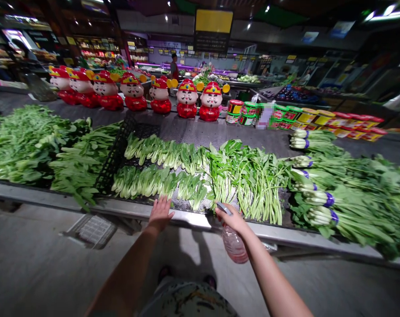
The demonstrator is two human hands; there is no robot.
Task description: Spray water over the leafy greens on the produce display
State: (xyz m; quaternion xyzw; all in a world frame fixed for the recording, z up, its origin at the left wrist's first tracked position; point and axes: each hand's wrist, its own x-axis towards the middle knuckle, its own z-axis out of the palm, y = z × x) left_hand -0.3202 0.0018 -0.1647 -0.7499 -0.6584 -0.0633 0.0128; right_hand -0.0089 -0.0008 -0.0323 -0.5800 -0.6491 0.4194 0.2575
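My right hand [231, 219] is shut around the neck of a clear plastic spray bottle [235, 243], which holds pinkish liquid. The bottle's grey nozzle [224, 208] points forward over a bunch of green beans or long-stemmed greens [253, 185]. My left hand [160, 213] is open, fingers spread, resting at the steel edge of the stall [127, 207] just below a row of bok choy [157, 185]. The palm side is hidden from me.
Leafy greens [28, 145] lie to the left, bunched white-stemmed greens [352, 207] to the right. Red-and-white figurine jars [160, 94] and lidded tubs [305, 119] line the far side. A person [174, 68] stands beyond, among market stalls.
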